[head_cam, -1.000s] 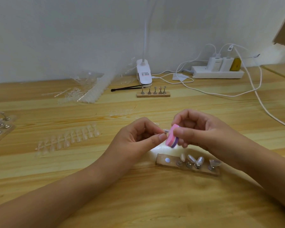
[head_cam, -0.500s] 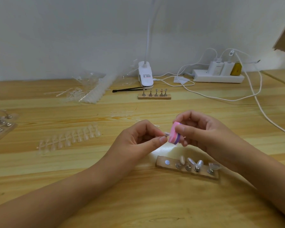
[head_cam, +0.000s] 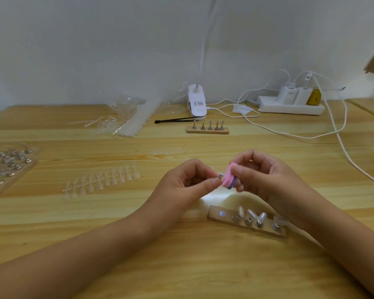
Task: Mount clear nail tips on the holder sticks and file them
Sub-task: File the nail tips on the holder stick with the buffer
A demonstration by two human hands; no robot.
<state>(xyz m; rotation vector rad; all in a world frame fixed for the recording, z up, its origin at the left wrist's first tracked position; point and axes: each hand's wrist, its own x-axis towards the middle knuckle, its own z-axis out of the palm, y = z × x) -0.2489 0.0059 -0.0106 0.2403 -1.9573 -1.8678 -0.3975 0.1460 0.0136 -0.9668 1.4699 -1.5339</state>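
My left hand (head_cam: 183, 183) pinches a small holder stick with a clear nail tip (head_cam: 219, 175) between thumb and forefinger. Against that tip lies a pink and purple nail file block (head_cam: 229, 179), which my right hand (head_cam: 266, 178) grips. Both hands hover above the table's middle. Just below them lies a wooden holder base (head_cam: 244, 221) carrying several sticks with clear tips and one bare spot at its left end.
A strip of clear nail tips (head_cam: 104, 180) lies to the left. More holder sticks (head_cam: 7, 162) sit at the far left. Behind are a second wooden base (head_cam: 207, 128), black tweezers (head_cam: 174, 120), a lamp clamp (head_cam: 196, 103), plastic bags (head_cam: 125, 117), a power strip (head_cam: 290, 105) and white cables (head_cam: 341, 134).
The hands stay together with the file at the tip; the file's angle shifts slightly. The head view has tilted a little, so everything sits lower in frame.
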